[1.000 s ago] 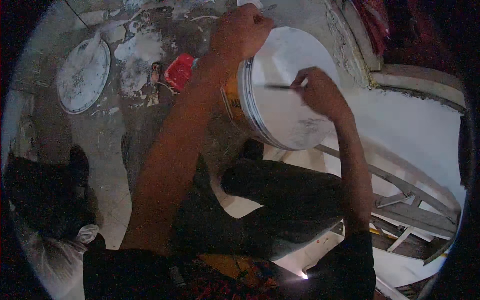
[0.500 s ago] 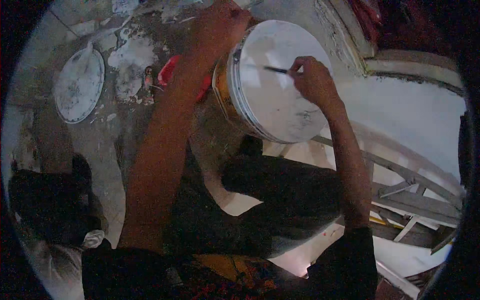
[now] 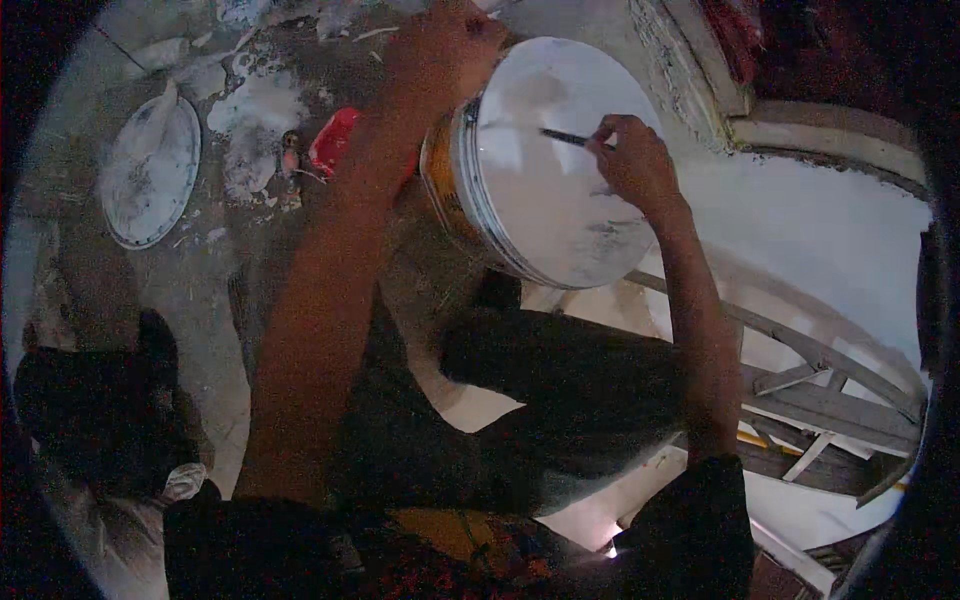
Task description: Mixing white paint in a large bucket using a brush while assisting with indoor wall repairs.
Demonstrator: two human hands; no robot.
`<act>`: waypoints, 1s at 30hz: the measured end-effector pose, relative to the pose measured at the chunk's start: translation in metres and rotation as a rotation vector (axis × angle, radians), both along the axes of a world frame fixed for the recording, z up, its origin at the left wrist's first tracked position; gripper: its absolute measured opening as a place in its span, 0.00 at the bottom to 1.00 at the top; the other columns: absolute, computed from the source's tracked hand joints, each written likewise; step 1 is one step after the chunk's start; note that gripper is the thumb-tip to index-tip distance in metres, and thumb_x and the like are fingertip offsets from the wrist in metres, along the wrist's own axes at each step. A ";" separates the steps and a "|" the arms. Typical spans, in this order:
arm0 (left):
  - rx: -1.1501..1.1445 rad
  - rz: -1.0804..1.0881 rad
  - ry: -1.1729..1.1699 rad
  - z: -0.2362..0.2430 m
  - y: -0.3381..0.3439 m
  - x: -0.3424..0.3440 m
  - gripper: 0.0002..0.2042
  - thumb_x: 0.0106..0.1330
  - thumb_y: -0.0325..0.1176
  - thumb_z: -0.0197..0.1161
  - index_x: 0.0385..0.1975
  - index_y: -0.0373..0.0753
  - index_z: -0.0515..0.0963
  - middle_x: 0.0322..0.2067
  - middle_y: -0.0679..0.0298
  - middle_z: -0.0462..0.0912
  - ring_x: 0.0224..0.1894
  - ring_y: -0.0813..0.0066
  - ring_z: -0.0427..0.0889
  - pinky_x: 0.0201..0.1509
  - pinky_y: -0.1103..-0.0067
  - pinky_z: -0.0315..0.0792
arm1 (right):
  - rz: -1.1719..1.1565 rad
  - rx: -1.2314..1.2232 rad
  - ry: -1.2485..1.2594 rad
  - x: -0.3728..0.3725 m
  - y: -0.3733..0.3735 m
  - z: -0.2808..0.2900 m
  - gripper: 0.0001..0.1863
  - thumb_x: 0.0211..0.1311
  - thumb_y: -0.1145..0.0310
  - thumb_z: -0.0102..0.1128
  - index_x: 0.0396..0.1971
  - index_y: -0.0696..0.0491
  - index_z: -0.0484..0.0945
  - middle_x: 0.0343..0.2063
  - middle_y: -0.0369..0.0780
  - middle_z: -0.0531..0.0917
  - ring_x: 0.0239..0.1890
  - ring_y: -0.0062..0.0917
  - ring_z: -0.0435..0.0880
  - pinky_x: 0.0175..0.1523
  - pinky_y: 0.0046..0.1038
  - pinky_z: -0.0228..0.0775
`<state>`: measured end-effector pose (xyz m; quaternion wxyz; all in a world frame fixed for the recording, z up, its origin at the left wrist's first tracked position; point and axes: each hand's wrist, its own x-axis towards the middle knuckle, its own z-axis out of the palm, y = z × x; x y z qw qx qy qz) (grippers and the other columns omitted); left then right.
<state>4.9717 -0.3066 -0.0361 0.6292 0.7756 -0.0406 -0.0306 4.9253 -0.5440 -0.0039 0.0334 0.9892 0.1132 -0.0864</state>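
Observation:
A large round bucket [image 3: 455, 190] with a yellowish-brown side stands tilted in front of me. Its broad white top [image 3: 560, 200] has glossy patches and grey smudges; whether this is wet paint or a lid, I cannot tell. My right hand [image 3: 637, 165] is closed in a pinch on a slim tool with a dark handle [image 3: 565, 136]. The tool points left across the white top, its far end pale and blurred. My left hand [image 3: 465, 45] is at the bucket's far left rim, its fingers mostly hidden in the dark.
A round white lid [image 3: 150, 180], smeared with paint, lies at the left. Beside it are white splatters [image 3: 255, 130] on the floor and a red object [image 3: 334, 142], partly behind my left arm. Wooden framing [image 3: 830, 400] runs along the right, under a white curved surface [image 3: 820, 220].
My right hand has shifted slightly right and down with the slim tool. My left hand stays near the bucket's rim, and more of the red object shows.

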 end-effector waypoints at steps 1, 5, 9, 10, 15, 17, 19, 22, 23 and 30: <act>0.022 0.000 0.038 0.005 0.001 -0.001 0.15 0.63 0.40 0.51 0.35 0.33 0.73 0.29 0.53 0.77 0.32 0.62 0.77 0.39 0.68 0.70 | -0.062 -0.151 -0.091 0.001 -0.003 -0.001 0.07 0.53 0.66 0.54 0.28 0.54 0.74 0.31 0.49 0.77 0.34 0.43 0.78 0.41 0.40 0.69; 0.156 0.085 -0.052 0.011 -0.002 -0.007 0.14 0.62 0.40 0.52 0.34 0.33 0.73 0.27 0.53 0.77 0.31 0.62 0.77 0.38 0.68 0.70 | -0.084 -0.292 0.143 -0.013 0.010 0.014 0.07 0.53 0.65 0.52 0.27 0.53 0.75 0.30 0.48 0.78 0.34 0.44 0.78 0.41 0.41 0.69; 0.270 0.124 -0.152 -0.015 -0.006 0.005 0.14 0.61 0.40 0.53 0.34 0.33 0.73 0.26 0.54 0.77 0.29 0.63 0.76 0.37 0.69 0.70 | 0.104 0.105 0.297 -0.021 0.037 0.023 0.08 0.51 0.67 0.57 0.27 0.56 0.76 0.31 0.48 0.77 0.34 0.40 0.79 0.42 0.37 0.70; 0.230 0.069 -0.094 -0.008 -0.013 0.004 0.14 0.61 0.40 0.53 0.34 0.34 0.73 0.26 0.54 0.77 0.30 0.63 0.76 0.37 0.69 0.70 | 0.194 0.206 0.101 -0.021 0.014 0.012 0.08 0.50 0.68 0.59 0.27 0.56 0.76 0.30 0.48 0.77 0.34 0.37 0.79 0.41 0.36 0.70; 0.234 0.064 0.036 0.002 -0.014 0.003 0.13 0.62 0.39 0.53 0.34 0.34 0.73 0.28 0.54 0.77 0.31 0.64 0.77 0.38 0.70 0.70 | -0.122 -0.163 -0.015 -0.012 -0.001 0.011 0.07 0.51 0.67 0.58 0.27 0.55 0.76 0.32 0.47 0.77 0.34 0.38 0.78 0.40 0.38 0.69; 0.181 0.023 0.061 0.004 -0.010 0.003 0.13 0.61 0.40 0.53 0.33 0.34 0.73 0.27 0.56 0.77 0.29 0.65 0.76 0.37 0.70 0.70 | -0.064 -0.268 0.072 -0.014 -0.004 0.010 0.06 0.49 0.68 0.54 0.25 0.55 0.74 0.33 0.48 0.78 0.36 0.42 0.78 0.41 0.41 0.71; 0.198 0.022 0.046 0.003 -0.011 0.002 0.13 0.61 0.40 0.53 0.32 0.34 0.73 0.27 0.55 0.77 0.29 0.64 0.76 0.36 0.70 0.70 | 0.005 -0.208 0.114 -0.019 0.003 0.018 0.07 0.50 0.67 0.56 0.26 0.55 0.74 0.33 0.48 0.77 0.34 0.41 0.78 0.40 0.40 0.70; 0.249 0.037 -0.032 -0.012 -0.009 0.006 0.14 0.61 0.41 0.52 0.31 0.35 0.73 0.26 0.55 0.76 0.29 0.63 0.76 0.35 0.69 0.69 | 0.039 0.029 0.182 -0.013 0.005 0.013 0.08 0.52 0.66 0.57 0.26 0.56 0.75 0.32 0.47 0.77 0.34 0.39 0.78 0.40 0.38 0.69; 0.258 0.038 -0.105 -0.010 -0.013 0.006 0.14 0.61 0.41 0.52 0.31 0.35 0.73 0.26 0.55 0.76 0.29 0.62 0.76 0.35 0.69 0.69 | -0.014 0.184 0.199 -0.009 -0.005 0.013 0.08 0.52 0.66 0.57 0.25 0.56 0.74 0.32 0.46 0.77 0.36 0.38 0.78 0.41 0.37 0.69; 0.329 0.056 -0.033 -0.010 -0.014 0.005 0.13 0.61 0.40 0.51 0.29 0.35 0.73 0.24 0.55 0.76 0.27 0.64 0.75 0.33 0.70 0.68 | -0.158 -0.006 0.053 -0.006 -0.033 0.007 0.10 0.54 0.63 0.57 0.28 0.55 0.73 0.32 0.46 0.77 0.37 0.37 0.79 0.41 0.37 0.69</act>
